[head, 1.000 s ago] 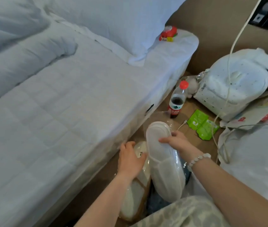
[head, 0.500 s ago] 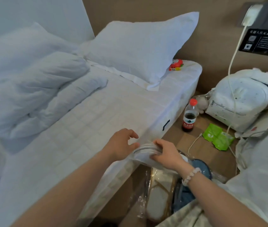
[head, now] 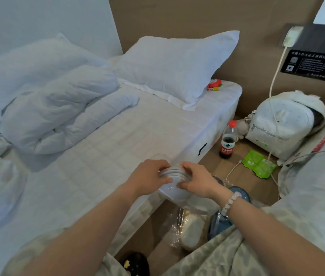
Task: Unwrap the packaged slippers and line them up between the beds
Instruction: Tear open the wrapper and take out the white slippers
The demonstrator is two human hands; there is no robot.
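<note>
A pack of white slippers in clear plastic (head: 174, 181) is held over the edge of the left bed (head: 106, 156). My left hand (head: 150, 177) grips its left end and my right hand (head: 196, 179) grips its right end, fingers curled over the stacked soles. Below them on the floor lie another wrapped slipper pack with a tan rim (head: 192, 230) and a blue slipper (head: 237, 194), partly hidden by my right forearm.
A cola bottle (head: 227, 140), green packets (head: 258, 163), a white backpack (head: 283, 124) and a charger cable (head: 275, 80) crowd the floor between the beds. Pillows and a bundled duvet (head: 58, 108) lie on the left bed, with a red toy (head: 214, 84) at its corner.
The slipper pack rose from the floor to the bed's edge. My left hand left the floor pack and took hold of the lifted one. The view tilted up.
</note>
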